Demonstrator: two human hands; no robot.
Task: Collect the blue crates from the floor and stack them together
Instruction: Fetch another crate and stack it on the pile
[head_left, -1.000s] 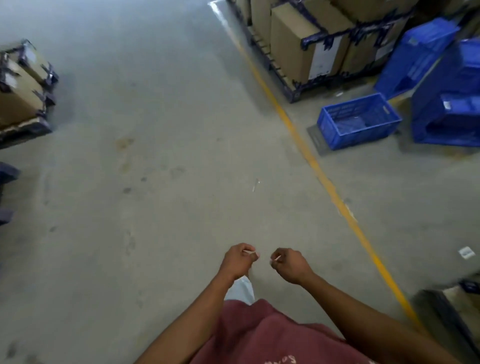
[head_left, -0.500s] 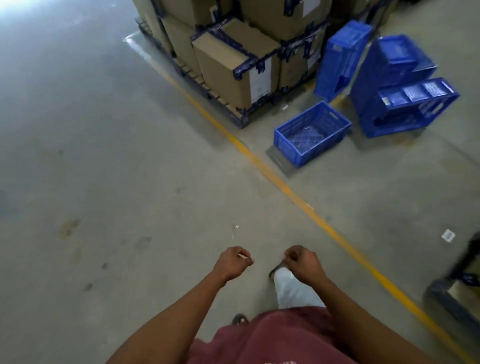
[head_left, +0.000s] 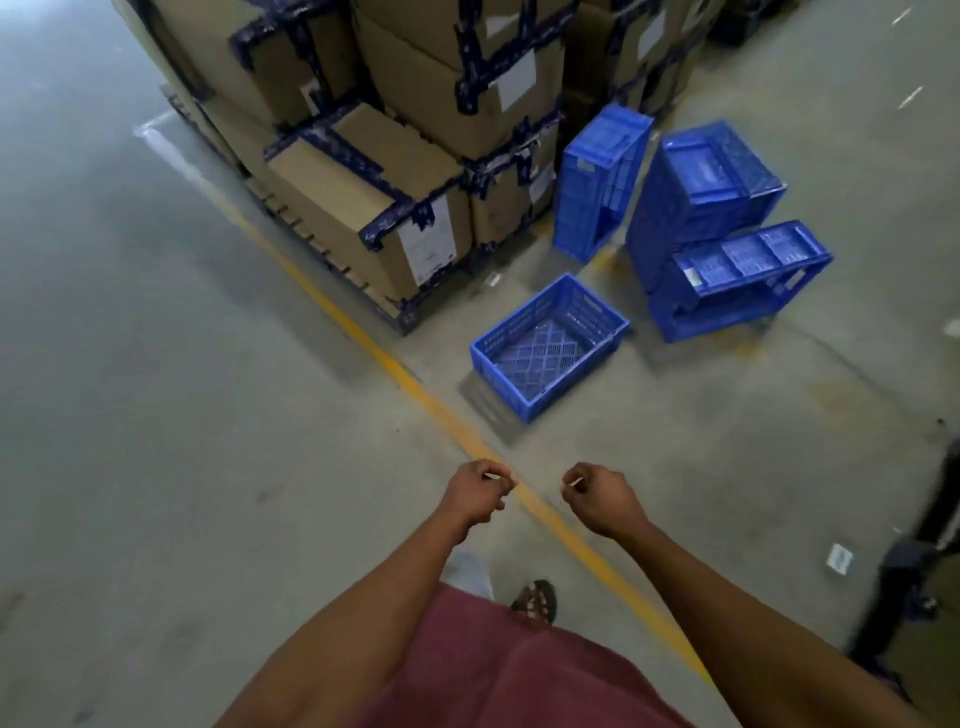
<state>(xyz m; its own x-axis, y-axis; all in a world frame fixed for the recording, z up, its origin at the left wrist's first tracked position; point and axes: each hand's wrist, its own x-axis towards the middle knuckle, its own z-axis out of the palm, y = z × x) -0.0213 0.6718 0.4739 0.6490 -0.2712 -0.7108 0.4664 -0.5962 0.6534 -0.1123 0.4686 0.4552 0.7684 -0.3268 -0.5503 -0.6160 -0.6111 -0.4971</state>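
Observation:
Several blue crates sit on the floor ahead, past a yellow floor line (head_left: 431, 400). One open blue crate (head_left: 550, 348) rests upright, nearest to me. A second crate (head_left: 597, 182) stands on end against the boxes. Two more lie tipped at the right: a tall crate (head_left: 711, 182) and a low crate (head_left: 743, 280) in front of it. My left hand (head_left: 475, 493) and my right hand (head_left: 602, 499) hang in front of my waist with curled fingers. Each pinches a small pale sliver. Both hands are well short of the crates.
Stacked cardboard boxes (head_left: 363, 197) with dark tape stand on a pallet left of the crates. A dark cart or rack edge (head_left: 919, 561) rises at the right. A white scrap (head_left: 839, 558) lies on the concrete floor. My sandalled foot (head_left: 535, 600) is below.
I have walked toward the crates and turned right; they now appear larger and nearer the centre. My hands stay curled and have drifted slightly apart.

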